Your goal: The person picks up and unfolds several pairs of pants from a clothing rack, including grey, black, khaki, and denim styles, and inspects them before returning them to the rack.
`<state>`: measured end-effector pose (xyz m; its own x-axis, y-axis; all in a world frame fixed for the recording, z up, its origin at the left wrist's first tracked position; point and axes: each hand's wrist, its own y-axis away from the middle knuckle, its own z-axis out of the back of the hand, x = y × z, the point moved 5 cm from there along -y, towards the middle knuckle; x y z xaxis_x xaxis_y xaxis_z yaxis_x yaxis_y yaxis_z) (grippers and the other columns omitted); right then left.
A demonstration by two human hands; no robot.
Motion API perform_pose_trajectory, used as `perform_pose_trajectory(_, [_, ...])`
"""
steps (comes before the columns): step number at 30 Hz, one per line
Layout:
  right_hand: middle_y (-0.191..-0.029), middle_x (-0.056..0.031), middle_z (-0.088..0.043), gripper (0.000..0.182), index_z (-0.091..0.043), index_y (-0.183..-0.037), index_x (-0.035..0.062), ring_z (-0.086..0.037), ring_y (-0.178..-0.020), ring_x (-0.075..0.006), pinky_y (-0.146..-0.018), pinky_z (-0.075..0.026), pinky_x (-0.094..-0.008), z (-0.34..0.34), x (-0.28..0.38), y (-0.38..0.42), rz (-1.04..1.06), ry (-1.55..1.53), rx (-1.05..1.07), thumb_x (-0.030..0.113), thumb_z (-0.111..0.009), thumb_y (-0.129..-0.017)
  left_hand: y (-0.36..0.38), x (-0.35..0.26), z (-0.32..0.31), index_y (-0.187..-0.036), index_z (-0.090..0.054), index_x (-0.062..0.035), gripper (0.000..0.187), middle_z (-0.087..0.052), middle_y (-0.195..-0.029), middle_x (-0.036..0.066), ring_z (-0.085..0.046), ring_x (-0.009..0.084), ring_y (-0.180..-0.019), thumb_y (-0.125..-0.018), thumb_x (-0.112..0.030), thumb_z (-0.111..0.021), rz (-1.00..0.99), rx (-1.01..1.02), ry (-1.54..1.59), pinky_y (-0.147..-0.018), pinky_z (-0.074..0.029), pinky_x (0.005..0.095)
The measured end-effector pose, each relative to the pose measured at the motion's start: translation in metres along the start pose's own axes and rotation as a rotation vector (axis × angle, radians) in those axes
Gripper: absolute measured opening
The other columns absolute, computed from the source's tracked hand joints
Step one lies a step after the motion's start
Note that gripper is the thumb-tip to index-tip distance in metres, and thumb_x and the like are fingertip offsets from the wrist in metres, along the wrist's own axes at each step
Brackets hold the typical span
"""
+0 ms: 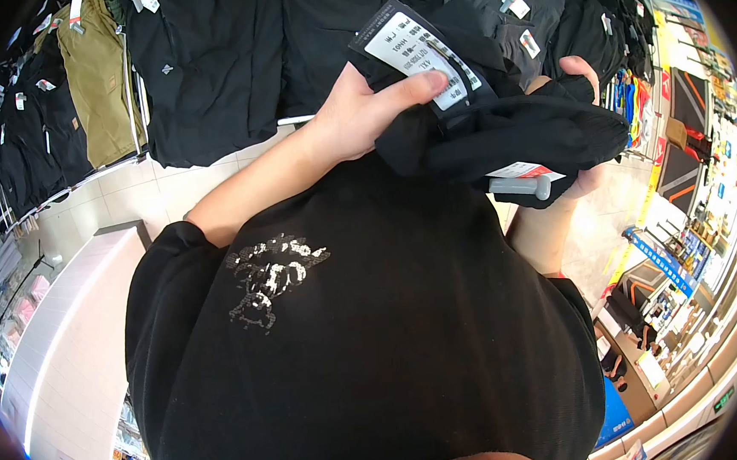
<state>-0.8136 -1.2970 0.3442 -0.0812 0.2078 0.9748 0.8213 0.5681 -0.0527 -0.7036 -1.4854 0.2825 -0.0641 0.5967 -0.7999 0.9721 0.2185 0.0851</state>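
Blk shirt (368,350) | L fingers (417,89) gripping blk garment (516,138), thumb on tag (398,46) "HN01" | R fingers (579,67) gripping same

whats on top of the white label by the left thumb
Over the label lie a black loop and the thumb of the left hand; anything printed beneath them is covered.

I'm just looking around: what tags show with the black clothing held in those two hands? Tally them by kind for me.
Visible with the black clothing:
Printed hang tag: 1
Red-and-white price tag: 1
Grey security tag: 1
Total: 3 tags; any tucked inside the folds can't be seen.
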Motion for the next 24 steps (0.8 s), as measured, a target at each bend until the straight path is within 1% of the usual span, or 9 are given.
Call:
perform_pose_trajectory(10, [-0.131, -0.0214, -0.06, 0.079, -0.037, -0.15, -0.0074, -0.062, -0.121, -0.0298, -0.109, -0.046, -0.0429, 0.028, 0.022, -0.007, 0.281, -0.169, -0.21, 0.033, -0.055, -0.085, -0.015, 0.03, 0.039, -0.117, -0.066, -0.0046, 0.034, -0.07, -0.108, 0.003, -0.067, 0.0108, -0.095, -0.1, -0.034, -0.07, 0.14, -0.232, 0.221, -0.088, -0.054, 0.0288])
perform_pose_trajectory(14, [-0.135, -0.0201, -0.062, 0.057, -0.056, -0.136, -0.005, -0.061, -0.125, -0.0328, -0.112, -0.044, -0.0477, 0.089, 0.048, 0.005, 0.396, -0.384, -0.269, 0.03, -0.049, -0.091, -0.028, 0.069, 0.074, -0.115, -0.065, -0.0058, 0.035, -0.068, -0.104, 0.001, -0.065, 0.0098, -0.093, -0.101, -0.038, -0.068, 0.167, -0.142, 0.233, -0.087, -0.054, 0.0278])
perform_pose_trajectory(15, [-0.135, -0.0195, -0.063, 0.054, -0.06, -0.133, -0.0036, -0.061, -0.125, -0.0333, -0.112, -0.044, -0.0489, 0.114, 0.055, 0.013, 0.458, -0.222, -0.56, 0.031, -0.048, -0.092, -0.029, 0.073, 0.076, -0.116, -0.065, -0.0059, 0.035, -0.068, -0.106, 0.001, -0.064, 0.0095, -0.096, -0.102, -0.038, -0.067, 0.164, -0.17, 0.21, -0.089, -0.052, 0.0274])
perform_pose_trajectory(16, [-0.134, -0.0198, -0.063, 0.053, -0.06, -0.132, -0.0021, -0.061, -0.125, -0.0329, -0.112, -0.044, -0.0499, 0.078, 0.067, 0.005, 0.345, -0.396, -0.279, 0.031, -0.048, -0.093, -0.029, 0.075, 0.075, -0.116, -0.064, -0.006, 0.035, -0.067, -0.107, 0.001, -0.063, 0.0093, -0.099, -0.102, -0.038, -0.066, 0.159, -0.198, 0.188, -0.09, -0.051, 0.0269])
perform_pose_trajectory(17, [-0.134, -0.0192, -0.063, 0.047, -0.062, -0.128, -0.0017, -0.063, -0.121, -0.0325, -0.11, -0.046, -0.0491, 0.052, 0.079, 0.003, 0.358, -0.168, -0.531, 0.03, -0.048, -0.096, -0.028, 0.08, 0.077, -0.116, -0.064, -0.0062, 0.035, -0.066, -0.108, 0.002, -0.062, 0.0091, -0.102, -0.103, -0.038, -0.066, 0.155, -0.227, 0.167, -0.092, -0.05, 0.0265])
perform_pose_trajectory(18, [-0.131, -0.0182, -0.064, 0.043, -0.063, -0.127, -0.0009, -0.065, -0.119, -0.0314, -0.108, -0.048, -0.0474, 0.03, 0.087, 0.003, 0.435, 0.199, -0.657, 0.027, -0.049, -0.097, -0.031, 0.101, 0.09, -0.125, -0.062, -0.0122, 0.035, -0.062, -0.134, 0.003, -0.053, 0.0152, -0.128, -0.107, -0.041, -0.055, 0.257, -0.203, -0.002, -0.112, -0.035, 0.0354])
perform_pose_trajectory(19, [-0.13, -0.0194, -0.065, 0.041, -0.063, -0.127, -0.0014, -0.066, -0.116, -0.032, -0.105, -0.05, -0.0469, 0.025, 0.089, -0.005, 0.41, 0.131, -0.677, 0.025, -0.051, -0.097, -0.03, 0.103, 0.089, -0.129, -0.06, -0.0123, 0.044, -0.06, -0.137, 0.007, -0.044, 0.022, -0.139, -0.104, -0.049, -0.058, 0.312, -0.198, -0.065, -0.118, -0.027, 0.0441])
perform_pose_trajectory(23, [-0.127, -0.0239, -0.066, 0.037, -0.062, -0.127, -0.0029, -0.071, -0.107, -0.0349, -0.094, -0.059, -0.0462, 0.036, 0.098, -0.026, 0.248, -0.18, -0.535, 0.017, -0.056, -0.097, -0.03, 0.135, 0.093, -0.149, -0.047, -0.0136, 0.078, -0.032, -0.163, 0.011, -0.021, 0.0334, -0.154, -0.095, -0.069, -0.058, 0.646, -0.369, -0.049, -0.122, -0.014, 0.0566])
perform_pose_trajectory(24, [-0.127, -0.025, -0.065, 0.04, -0.061, -0.129, -0.003, -0.07, -0.108, -0.0365, -0.094, -0.06, -0.0473, 0.022, 0.105, -0.023, 0.387, 0.107, -0.644, 0.021, -0.055, -0.098, -0.031, 0.139, 0.093, -0.153, -0.044, -0.014, 0.085, -0.026, -0.167, 0.012, -0.016, 0.0352, -0.156, -0.093, -0.073, -0.057, 0.7, -0.438, -0.032, -0.122, -0.014, 0.0584])
